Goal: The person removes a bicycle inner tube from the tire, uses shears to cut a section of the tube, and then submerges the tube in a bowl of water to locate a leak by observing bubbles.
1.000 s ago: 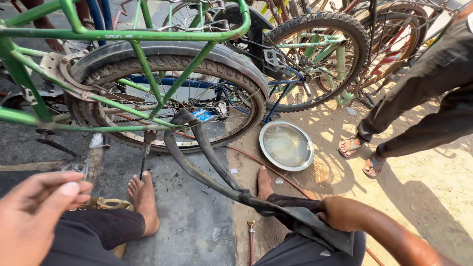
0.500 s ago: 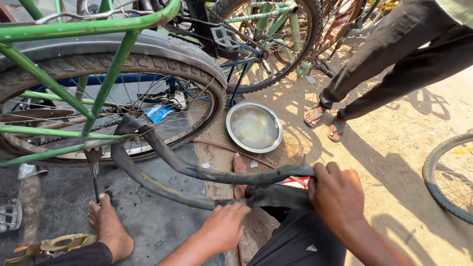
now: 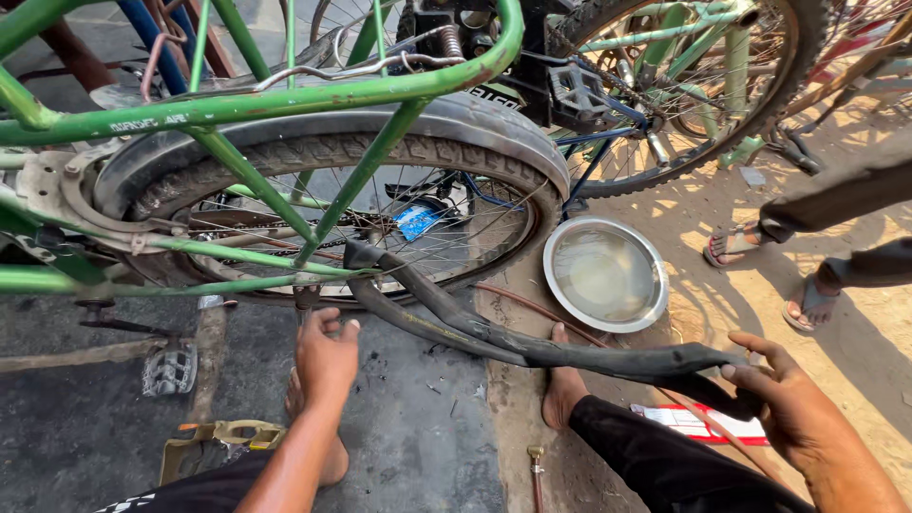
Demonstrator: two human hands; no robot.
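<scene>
My right hand (image 3: 793,404) grips the floppy black rubber tube (image 3: 532,347) so it hangs clear, my left hand (image 3: 326,356) open near it.

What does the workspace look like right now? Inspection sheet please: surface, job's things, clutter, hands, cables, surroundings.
Surface: dark paved ground on the left, sandy dirt on the right.
Job's things: black inner tube pulled out from the green bicycle's rear wheel; metal basin holding water.
Clutter: loose pedal, brass-coloured tool, red and white packet.
Hands: left hand open, low beside the tube at the wheel; right hand grips the tube's free end.
Cables: thin brown hose on the ground.
Surroundings: more bicycles; another person's sandalled feet.
</scene>
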